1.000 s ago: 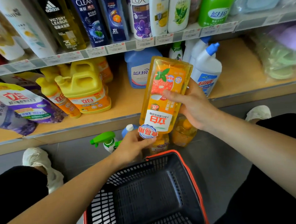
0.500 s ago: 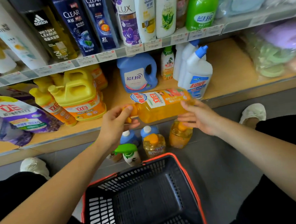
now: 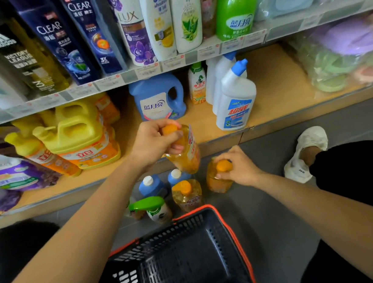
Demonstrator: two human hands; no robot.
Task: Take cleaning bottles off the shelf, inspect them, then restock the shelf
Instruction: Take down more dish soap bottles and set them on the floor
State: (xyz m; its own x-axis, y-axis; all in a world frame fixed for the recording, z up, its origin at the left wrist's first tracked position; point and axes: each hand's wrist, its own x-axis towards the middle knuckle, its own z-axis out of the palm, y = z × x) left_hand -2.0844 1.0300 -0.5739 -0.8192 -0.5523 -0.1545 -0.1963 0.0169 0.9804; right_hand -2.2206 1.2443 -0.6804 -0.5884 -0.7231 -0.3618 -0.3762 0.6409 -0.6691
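The left hand curled its fingers round the orange cap of an amber bottle, clear-walled and labelled, hanging tilted below the fist at the lower shelf front. The right hand gripped the cap of a second amber bottle, upright on the floor.

Bare forearms, black trousers at both knees, one white shoe with small dark mark.

Held bottle label blurred; price tags unreadable; basket cut off below.
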